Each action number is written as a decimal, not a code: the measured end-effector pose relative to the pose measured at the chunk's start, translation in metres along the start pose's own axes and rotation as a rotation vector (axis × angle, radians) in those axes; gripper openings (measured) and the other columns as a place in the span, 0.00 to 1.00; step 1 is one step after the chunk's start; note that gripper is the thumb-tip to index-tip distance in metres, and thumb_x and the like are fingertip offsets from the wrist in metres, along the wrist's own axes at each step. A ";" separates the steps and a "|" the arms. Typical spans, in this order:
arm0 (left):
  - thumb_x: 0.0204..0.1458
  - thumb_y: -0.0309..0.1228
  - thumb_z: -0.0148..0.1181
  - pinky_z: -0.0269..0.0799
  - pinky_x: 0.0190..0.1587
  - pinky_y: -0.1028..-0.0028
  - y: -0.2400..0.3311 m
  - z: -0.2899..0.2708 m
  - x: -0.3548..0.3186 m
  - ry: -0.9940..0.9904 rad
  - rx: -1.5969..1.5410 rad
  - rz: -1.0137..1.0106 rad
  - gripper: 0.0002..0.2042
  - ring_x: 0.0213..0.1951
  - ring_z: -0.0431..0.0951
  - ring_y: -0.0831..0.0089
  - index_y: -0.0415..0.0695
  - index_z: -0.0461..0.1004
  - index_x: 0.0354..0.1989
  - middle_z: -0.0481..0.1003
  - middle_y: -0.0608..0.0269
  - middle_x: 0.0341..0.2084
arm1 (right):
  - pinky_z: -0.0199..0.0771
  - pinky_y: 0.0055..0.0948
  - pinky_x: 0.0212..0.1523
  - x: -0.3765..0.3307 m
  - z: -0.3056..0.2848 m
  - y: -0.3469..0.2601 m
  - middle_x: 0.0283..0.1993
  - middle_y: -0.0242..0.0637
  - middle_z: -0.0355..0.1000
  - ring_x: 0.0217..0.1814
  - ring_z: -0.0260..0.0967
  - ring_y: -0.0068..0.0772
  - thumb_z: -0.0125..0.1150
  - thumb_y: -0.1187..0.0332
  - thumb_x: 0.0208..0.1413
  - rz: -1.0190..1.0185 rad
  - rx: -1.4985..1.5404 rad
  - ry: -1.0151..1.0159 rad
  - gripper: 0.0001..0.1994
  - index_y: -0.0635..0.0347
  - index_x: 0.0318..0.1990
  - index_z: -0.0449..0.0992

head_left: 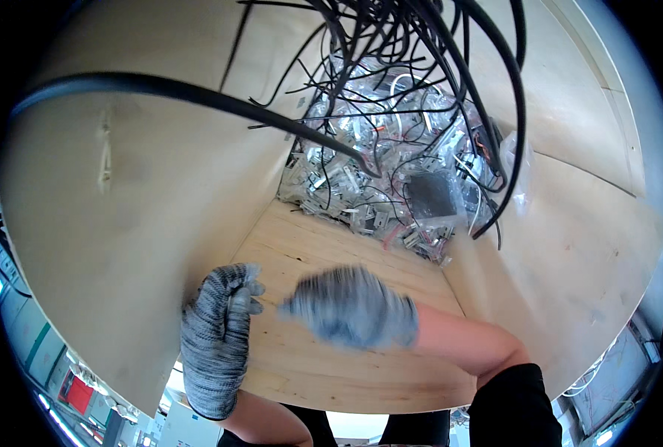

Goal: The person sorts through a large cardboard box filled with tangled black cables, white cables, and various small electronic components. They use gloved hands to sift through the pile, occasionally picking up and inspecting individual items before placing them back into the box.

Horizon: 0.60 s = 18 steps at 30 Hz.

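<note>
My left hand (pixel 216 339), in a grey knitted glove, is raised beside the left wall of a wooden box. Its fingers are curled with the tips close together; whatever may be between them is hidden or too small to name. My right hand (pixel 354 307), gloved the same way, hovers to its right above the box's bare wooden floor (pixel 346 242). Motion smears its fingers, which point toward the left hand, so their grip cannot be read. A gap separates the two hands.
At the box's far end lies a heap of small metal parts in clear plastic bags (pixel 376 149), with a dark flat piece (pixel 432 195) on it. Black cables (pixel 391 45) hang above the heap. One thick black cable (pixel 160 86) crosses from the left wall.
</note>
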<state>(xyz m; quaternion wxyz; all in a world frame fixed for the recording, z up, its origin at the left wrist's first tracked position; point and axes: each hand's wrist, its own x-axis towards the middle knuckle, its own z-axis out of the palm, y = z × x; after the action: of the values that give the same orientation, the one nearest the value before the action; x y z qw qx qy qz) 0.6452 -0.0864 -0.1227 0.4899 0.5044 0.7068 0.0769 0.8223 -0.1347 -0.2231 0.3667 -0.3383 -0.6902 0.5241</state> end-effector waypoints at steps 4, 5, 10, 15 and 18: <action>0.57 0.22 0.49 0.73 0.36 0.76 -0.001 -0.004 0.000 0.012 -0.033 -0.003 0.09 0.31 0.77 0.74 0.39 0.73 0.44 0.76 0.57 0.29 | 0.73 0.40 0.42 0.017 -0.044 -0.086 0.44 0.45 0.71 0.43 0.72 0.46 0.54 0.63 0.49 -0.199 -0.059 0.261 0.20 0.61 0.49 0.71; 0.57 0.22 0.49 0.73 0.37 0.76 -0.001 0.000 0.002 -0.009 -0.051 -0.001 0.09 0.31 0.77 0.74 0.39 0.73 0.44 0.76 0.56 0.29 | 0.73 0.40 0.41 0.016 -0.049 -0.098 0.44 0.45 0.71 0.43 0.72 0.46 0.54 0.63 0.49 -0.170 -0.084 0.269 0.19 0.61 0.49 0.71; 0.57 0.22 0.48 0.73 0.38 0.76 0.004 0.000 0.001 -0.038 -0.047 0.000 0.10 0.33 0.77 0.74 0.39 0.72 0.45 0.76 0.56 0.32 | 0.73 0.39 0.40 0.021 -0.042 -0.094 0.41 0.46 0.71 0.41 0.72 0.46 0.53 0.63 0.50 -0.094 -0.067 0.216 0.17 0.62 0.46 0.71; 0.58 0.22 0.48 0.73 0.39 0.76 0.009 0.004 0.003 -0.079 -0.067 -0.080 0.10 0.35 0.76 0.75 0.39 0.72 0.46 0.75 0.58 0.34 | 0.72 0.39 0.40 0.026 -0.031 -0.077 0.39 0.46 0.71 0.39 0.72 0.46 0.53 0.64 0.50 -0.090 -0.019 0.145 0.15 0.62 0.43 0.71; 0.57 0.23 0.49 0.73 0.38 0.76 0.001 -0.008 -0.003 0.024 -0.037 -0.189 0.10 0.33 0.75 0.76 0.39 0.72 0.46 0.76 0.59 0.33 | 0.72 0.38 0.39 0.042 -0.018 -0.059 0.38 0.46 0.71 0.38 0.72 0.46 0.52 0.64 0.50 -0.154 0.076 0.106 0.14 0.63 0.42 0.72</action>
<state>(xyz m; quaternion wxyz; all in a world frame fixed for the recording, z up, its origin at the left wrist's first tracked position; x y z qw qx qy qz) 0.6394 -0.0851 -0.1160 0.4960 0.4254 0.7554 0.0495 0.8123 -0.1037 -0.1564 0.4545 -0.2974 -0.6735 0.5014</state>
